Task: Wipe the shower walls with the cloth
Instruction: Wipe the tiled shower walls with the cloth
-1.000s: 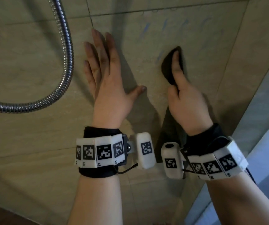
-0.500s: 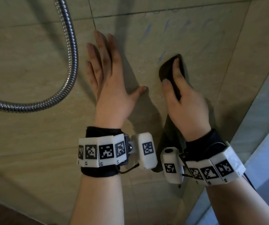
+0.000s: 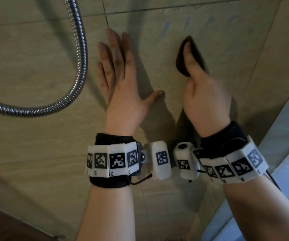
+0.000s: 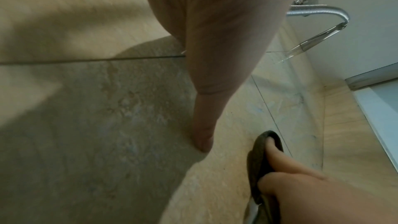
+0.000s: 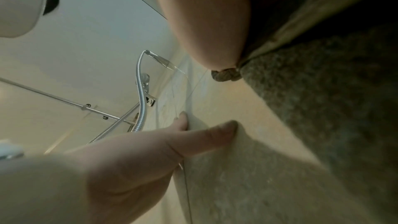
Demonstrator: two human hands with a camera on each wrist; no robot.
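Pressing the dark cloth [image 3: 190,56] against the beige tiled shower wall [image 3: 35,66], the right hand [image 3: 204,100] has its forefinger laid along the fabric's long axis, which points up the wall and away from the wrist, while the other fingers curl round the bunched lower part that trails down under the palm. The cloth sits just to the right of the left hand [image 3: 122,84], apart from it, with bare tile between the left thumb and the right knuckles. Faint bluish streaks [image 3: 187,23] lie on the tile just above the cloth tip, so the next stroke likely runs upward; the right hand is clearly the nearer. The left hand holds nothing: its fingers are straight and flat on the wall, thumb spread, apparently bracing. A metal shower hose [image 3: 77,58] curves down the wall well to the left, clear of both hands.
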